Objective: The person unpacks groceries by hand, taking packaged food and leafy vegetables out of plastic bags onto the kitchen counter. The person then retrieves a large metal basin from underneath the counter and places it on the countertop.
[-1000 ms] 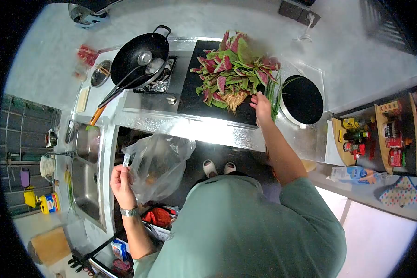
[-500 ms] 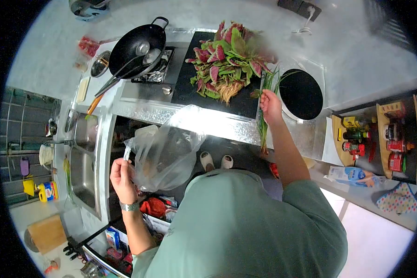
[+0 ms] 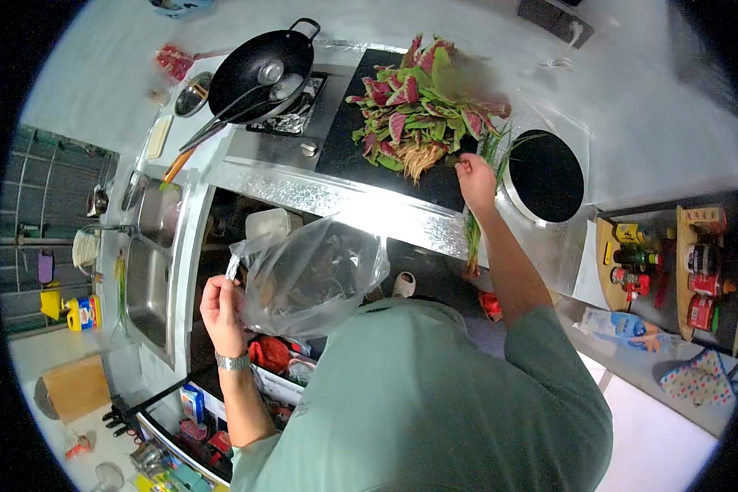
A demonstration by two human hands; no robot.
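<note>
My left hand (image 3: 221, 307), with a metal watch at the wrist, is closed on the gathered edge of a clear plastic bag (image 3: 312, 275). The bag hangs open-looking in front of the counter. My right hand (image 3: 476, 182) is pinched at the right edge of the black stove top, with a small dark leaf (image 3: 453, 160) at its fingertips. Just left of it lies a big bunch of red-and-green amaranth (image 3: 394, 123), its pale roots toward me. Spring onions (image 3: 472, 238) lie beneath and beside my right hand, their root ends over the counter's front edge.
A black wok (image 3: 250, 61) holding two ladles stands on the left burner. The sink (image 3: 149, 283) is at the left. A round black-topped appliance (image 3: 547, 176) sits right of the greens. Spice racks (image 3: 681, 262) stand farther right, and an open drawer (image 3: 197, 426) lies below left.
My right hand has moved left off the spring onions toward the amaranth roots, carrying the small leaf. The bag has spread wider and shifted right. The whole view has moved slightly.
</note>
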